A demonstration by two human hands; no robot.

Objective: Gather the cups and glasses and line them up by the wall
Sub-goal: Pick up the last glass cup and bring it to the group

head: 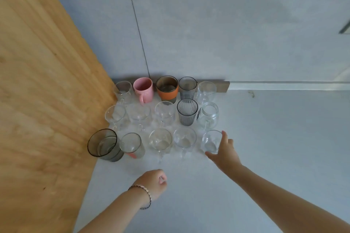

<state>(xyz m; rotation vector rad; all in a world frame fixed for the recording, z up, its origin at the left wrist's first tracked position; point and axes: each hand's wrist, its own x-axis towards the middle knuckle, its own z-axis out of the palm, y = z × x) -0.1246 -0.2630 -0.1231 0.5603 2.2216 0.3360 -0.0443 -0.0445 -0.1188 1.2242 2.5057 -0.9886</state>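
On the pale surface (265, 138), right hand (225, 150) fingers (224, 135) curl round a clear glass (211, 141); left hand (153, 181) fingers (162, 178) curl empty.

Right arm reaching forward, outstretched. Right hand (224, 150) cupping clear glass (211, 141), thumb lying on near side, index finger pointing up along far side. Left hand (153, 181) hanging nearer body, fingers curling into fist, holding nothing; bracelet (146, 194) circling wrist.

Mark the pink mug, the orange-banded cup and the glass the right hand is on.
pink mug (144, 92), head view, on its outer wall.
orange-banded cup (167, 94), head view, on the orange band.
clear glass (211, 140), head view, on its bowl, gripped by the right hand (225, 150).
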